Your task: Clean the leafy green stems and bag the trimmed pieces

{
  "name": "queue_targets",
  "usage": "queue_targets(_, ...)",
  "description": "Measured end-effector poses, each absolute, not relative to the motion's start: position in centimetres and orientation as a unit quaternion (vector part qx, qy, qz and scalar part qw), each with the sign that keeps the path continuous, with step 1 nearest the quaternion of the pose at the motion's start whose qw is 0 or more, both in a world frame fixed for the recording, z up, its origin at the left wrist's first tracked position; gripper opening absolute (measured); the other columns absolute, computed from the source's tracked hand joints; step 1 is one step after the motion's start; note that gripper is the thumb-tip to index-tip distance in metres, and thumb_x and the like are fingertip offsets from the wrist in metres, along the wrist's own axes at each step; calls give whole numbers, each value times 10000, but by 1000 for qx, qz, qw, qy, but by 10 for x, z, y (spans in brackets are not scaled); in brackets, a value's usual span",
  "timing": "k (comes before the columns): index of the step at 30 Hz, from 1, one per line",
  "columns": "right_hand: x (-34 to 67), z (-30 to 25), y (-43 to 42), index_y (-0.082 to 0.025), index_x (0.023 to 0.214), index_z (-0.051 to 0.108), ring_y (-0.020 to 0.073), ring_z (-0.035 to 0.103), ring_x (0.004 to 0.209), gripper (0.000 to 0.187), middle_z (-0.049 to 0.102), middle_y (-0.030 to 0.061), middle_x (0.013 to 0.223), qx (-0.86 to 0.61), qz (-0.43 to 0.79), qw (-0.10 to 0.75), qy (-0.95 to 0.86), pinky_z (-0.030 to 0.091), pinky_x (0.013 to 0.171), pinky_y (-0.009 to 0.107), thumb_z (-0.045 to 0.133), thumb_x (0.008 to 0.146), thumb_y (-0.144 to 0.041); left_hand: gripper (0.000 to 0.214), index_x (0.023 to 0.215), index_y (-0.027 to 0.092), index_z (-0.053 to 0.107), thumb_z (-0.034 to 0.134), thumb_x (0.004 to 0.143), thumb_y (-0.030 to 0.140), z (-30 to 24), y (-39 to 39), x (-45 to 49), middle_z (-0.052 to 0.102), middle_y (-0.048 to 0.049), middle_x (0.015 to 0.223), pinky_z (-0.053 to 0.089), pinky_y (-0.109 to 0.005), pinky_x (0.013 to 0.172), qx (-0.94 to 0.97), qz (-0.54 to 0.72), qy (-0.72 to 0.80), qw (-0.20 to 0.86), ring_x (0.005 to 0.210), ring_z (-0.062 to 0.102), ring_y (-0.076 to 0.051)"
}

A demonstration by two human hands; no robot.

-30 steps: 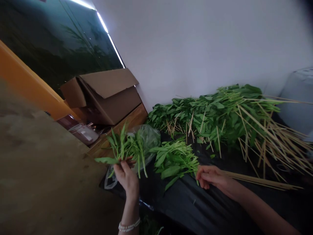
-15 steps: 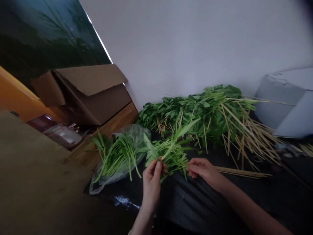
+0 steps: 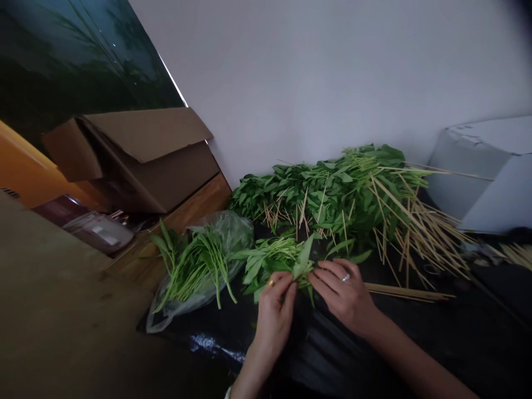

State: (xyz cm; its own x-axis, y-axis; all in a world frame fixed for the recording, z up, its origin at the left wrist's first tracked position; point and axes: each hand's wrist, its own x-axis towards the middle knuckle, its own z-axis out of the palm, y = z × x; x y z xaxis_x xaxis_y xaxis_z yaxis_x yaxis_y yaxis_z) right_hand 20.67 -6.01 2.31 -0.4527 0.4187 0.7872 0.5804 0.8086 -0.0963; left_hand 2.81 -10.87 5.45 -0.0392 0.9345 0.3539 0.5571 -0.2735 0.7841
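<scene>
My left hand [image 3: 276, 302] and my right hand [image 3: 343, 293] meet over a small bunch of green leafy stems [image 3: 270, 260] lying on a black plastic sheet [image 3: 332, 349]. Both hands pinch the stem ends of that bunch, the left with a gold ring, the right with a silver one. Just left of it, another bunch of greens [image 3: 193, 266] rests on a clear plastic bag [image 3: 233, 233]. A bundle of thin bamboo skewers [image 3: 407, 292] lies right of my right hand.
A large heap of leafy greens on skewers [image 3: 344, 194] is piled against the white wall. An open cardboard box [image 3: 141, 158] stands at the left on a wooden ledge [image 3: 195, 208]. A grey box [image 3: 486, 172] sits at the right.
My left hand laid its handful of greens on the plastic bag, then moved right to the small bunch. My right hand moved left onto the same bunch.
</scene>
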Motion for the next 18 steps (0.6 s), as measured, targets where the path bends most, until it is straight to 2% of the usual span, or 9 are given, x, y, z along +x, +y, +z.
queue_targets(3,211,22,-58,-227,1137,662,218,590,1053,319,717,54,1020,-322,-114,463,-818,373,952,420,520,896,-74,273,1047,205,717,516,902,321,65,-112,10,641,-102,1034,484,-293,764,610,497,590,181,908,601,-213)
queue_targets(6,222,27,-54,-251,1107,681,220,612,950,337,694,72,1018,-376,-156,535,-741,417,873,400,576,850,-61,277,1008,217,746,581,834,356,83,-120,-27,689,-80,872,497,-322,752,586,483,632,156,802,621,-228)
queue_targets(7,225,29,-53,-265,1102,683,213,616,903,342,687,67,981,-383,-155,554,-723,429,843,389,582,844,-64,283,989,223,757,616,791,368,88,-125,-43,705,-77,841,504,-336,742,576,466,651,166,777,630,-243)
queue_targets(9,229,34,-52,-275,1086,680,203,619,849,321,668,58,921,-385,-114,590,-700,452,803,370,562,857,-84,228,832,243,781,718,645,359,97,-141,-79,738,-73,832,518,-362,751,541,427,693,213,806,653,-292)
queue_targets(11,230,38,-52,-258,1030,671,209,619,848,239,653,62,896,-396,-30,624,-674,473,787,365,534,882,-129,221,771,279,778,759,556,327,99,-162,-114,754,-47,809,530,-363,703,520,348,728,279,751,666,-299)
queue_targets(13,228,39,-51,-245,966,647,212,621,826,141,650,62,875,-421,98,643,-632,489,765,364,529,901,-204,266,799,303,777,766,533,316,96,-182,-142,758,-31,788,534,-358,656,510,254,767,295,709,676,-300)
queue_targets(15,225,39,-50,-241,923,627,204,619,767,89,652,49,828,-430,256,643,-580,499,727,355,556,897,-287,314,855,329,774,764,542,355,93,-195,-155,763,-32,843,538,-369,682,521,204,799,218,785,690,-323)
queue_targets(18,223,36,-47,-247,982,619,181,607,716,164,661,28,816,-379,465,618,-508,495,667,325,617,863,-360,335,903,327,774,743,583,424,96,-189,-141,760,-54,917,532,-412,782,551,235,790,129,872,687,-338)
